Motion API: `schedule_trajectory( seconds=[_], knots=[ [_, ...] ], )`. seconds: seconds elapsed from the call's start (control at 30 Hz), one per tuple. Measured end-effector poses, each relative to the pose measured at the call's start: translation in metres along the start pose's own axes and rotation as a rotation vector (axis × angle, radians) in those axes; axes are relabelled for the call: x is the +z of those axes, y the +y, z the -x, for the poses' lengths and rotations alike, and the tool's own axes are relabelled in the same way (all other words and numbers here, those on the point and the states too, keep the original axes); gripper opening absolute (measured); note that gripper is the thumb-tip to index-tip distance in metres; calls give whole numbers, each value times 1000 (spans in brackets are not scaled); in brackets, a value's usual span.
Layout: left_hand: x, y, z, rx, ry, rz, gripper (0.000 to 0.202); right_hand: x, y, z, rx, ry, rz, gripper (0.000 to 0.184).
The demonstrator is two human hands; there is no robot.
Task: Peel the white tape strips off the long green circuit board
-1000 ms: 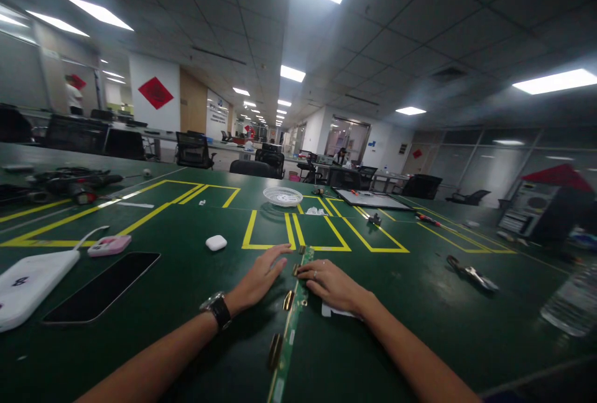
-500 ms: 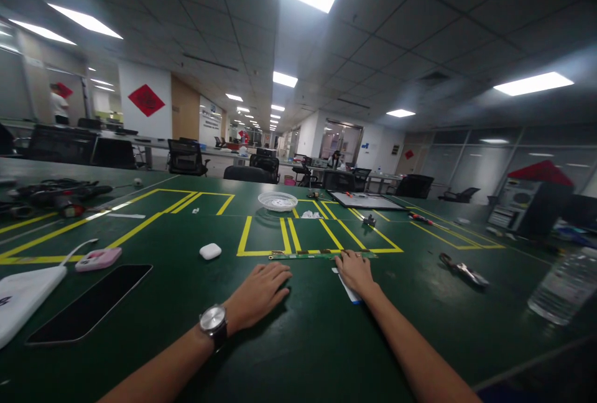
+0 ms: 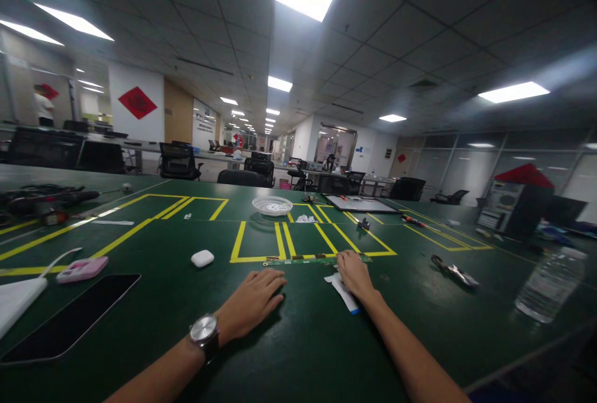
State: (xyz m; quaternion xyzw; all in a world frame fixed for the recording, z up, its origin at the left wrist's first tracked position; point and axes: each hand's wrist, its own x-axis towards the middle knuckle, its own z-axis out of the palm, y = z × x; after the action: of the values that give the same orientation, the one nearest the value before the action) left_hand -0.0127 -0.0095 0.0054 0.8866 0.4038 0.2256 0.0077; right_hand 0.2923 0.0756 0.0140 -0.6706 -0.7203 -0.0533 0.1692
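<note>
A long, narrow green circuit board (image 3: 303, 260) lies along the front yellow tape line. My right hand (image 3: 355, 273) is over its right part, with fingers bent and closed at the board; the fingertips are partly hidden. From beneath that hand a white flat ribbon cable (image 3: 344, 295) with a blue end sticks out toward me. My left hand (image 3: 254, 301), wearing a wristwatch (image 3: 204, 329), rests on the green table with fingers loosely stretched and nothing in them. It is just in front of the board's left end, apart from it.
A white basket (image 3: 272, 206) stands beyond the board. At left are a white earbud case (image 3: 202, 259), a pink device (image 3: 83, 270) and a phone (image 3: 74, 316). Pliers-like tool (image 3: 454, 271), water bottle (image 3: 550, 285) and computer tower (image 3: 513, 204) are on the right.
The view has shifted slightly, moving most things a little left. More of the ribbon cable shows beside my right hand. Both hands keep nearly the same places on the table.
</note>
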Motion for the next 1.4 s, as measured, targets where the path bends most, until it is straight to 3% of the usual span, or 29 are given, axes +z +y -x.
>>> schedule_trajectory(
  seconds=[0.07,0.2,0.3,0.5,0.7,0.83,0.93,1.0,1.17,1.27,1.4],
  knots=[
    [0,0,0,6,11,-4,34,-4,3,0,17,32,49,42],
    [1,0,0,8,7,-5,33,-9,6,6,24,-39,155,30],
    [2,-1,1,11,12,-6,32,-13,1,11,-142,-61,125,27],
    [3,-2,1,10,-1,-19,31,-28,-23,22,-571,-155,-135,19],
    [3,-2,1,16,-9,-17,31,-30,-38,33,-711,-236,-348,14],
    [3,-2,0,20,-13,-9,31,-23,-36,27,-612,-121,-338,17],
    [2,-2,0,14,-19,-14,31,-16,-31,17,-372,67,-186,23],
    [2,-1,-1,18,-17,-21,31,-11,-26,10,-210,117,-75,33],
    [3,-2,0,33,13,-33,31,2,-15,1,-13,-86,50,58],
    [5,-3,0,40,33,-32,30,5,-12,0,-26,-192,51,62],
    [0,-4,-2,55,67,-28,28,2,-18,4,-126,-216,28,60]
  ],
)
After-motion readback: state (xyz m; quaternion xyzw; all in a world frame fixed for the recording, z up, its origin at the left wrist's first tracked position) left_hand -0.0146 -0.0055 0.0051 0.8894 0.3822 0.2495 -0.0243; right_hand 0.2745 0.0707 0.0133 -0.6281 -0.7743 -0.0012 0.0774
